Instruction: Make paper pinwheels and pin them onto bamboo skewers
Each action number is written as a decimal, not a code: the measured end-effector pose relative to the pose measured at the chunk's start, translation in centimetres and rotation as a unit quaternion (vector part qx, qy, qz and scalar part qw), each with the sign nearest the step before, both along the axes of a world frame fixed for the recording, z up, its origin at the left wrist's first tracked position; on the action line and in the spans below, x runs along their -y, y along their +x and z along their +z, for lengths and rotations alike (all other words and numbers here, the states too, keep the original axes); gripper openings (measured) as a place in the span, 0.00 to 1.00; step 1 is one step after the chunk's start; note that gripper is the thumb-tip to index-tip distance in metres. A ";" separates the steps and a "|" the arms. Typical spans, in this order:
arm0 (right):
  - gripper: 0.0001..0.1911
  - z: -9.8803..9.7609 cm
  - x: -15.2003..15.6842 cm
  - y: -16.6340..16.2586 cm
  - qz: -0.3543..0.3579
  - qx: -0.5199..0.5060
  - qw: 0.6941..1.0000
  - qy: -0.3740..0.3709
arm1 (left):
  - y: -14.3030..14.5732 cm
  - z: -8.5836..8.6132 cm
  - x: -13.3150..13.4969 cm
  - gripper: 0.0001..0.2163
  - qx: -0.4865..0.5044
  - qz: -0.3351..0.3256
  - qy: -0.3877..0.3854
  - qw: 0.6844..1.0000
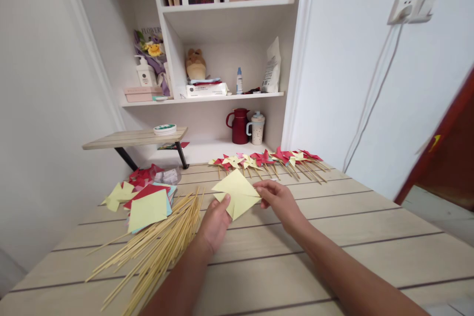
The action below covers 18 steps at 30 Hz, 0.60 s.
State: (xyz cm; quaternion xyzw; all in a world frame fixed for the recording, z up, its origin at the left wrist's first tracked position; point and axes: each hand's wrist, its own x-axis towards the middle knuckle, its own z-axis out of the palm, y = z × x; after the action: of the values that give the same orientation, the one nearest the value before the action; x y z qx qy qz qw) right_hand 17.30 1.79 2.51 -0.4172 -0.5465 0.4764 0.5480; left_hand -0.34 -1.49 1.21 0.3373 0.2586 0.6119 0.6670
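A pale yellow paper square (237,192), partly folded, hangs just above the wooden table (333,237). My left hand (217,222) pinches its lower left corner with thumb on top. My right hand (276,197) grips its right edge with curled fingers. A heap of thin wooden sticks (163,239) lies directly left of my left hand. Beyond the paper, a row of finished red and yellow pinwheels (270,160) on sticks lies along the table's far edge.
A stack of yellow, red and blue paper squares (148,202) sits at the left. A small raised wooden shelf (137,138) holds a tape roll (165,129). White wall shelves behind carry a red jug (239,126) and mug (256,127).
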 end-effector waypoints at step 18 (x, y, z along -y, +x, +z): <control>0.18 -0.8 1.9 -1.7 -0.039 0.211 0.948 0.237 | -1.2 0.0 -0.7 0.15 0.087 -0.018 -0.032 0.996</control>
State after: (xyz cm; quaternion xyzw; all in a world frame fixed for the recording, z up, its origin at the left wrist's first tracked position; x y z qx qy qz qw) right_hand 15.59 -0.13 1.72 -0.3875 -0.7300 0.2129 0.5212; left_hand -1.58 -0.75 1.23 0.2662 0.2130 0.6185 0.7080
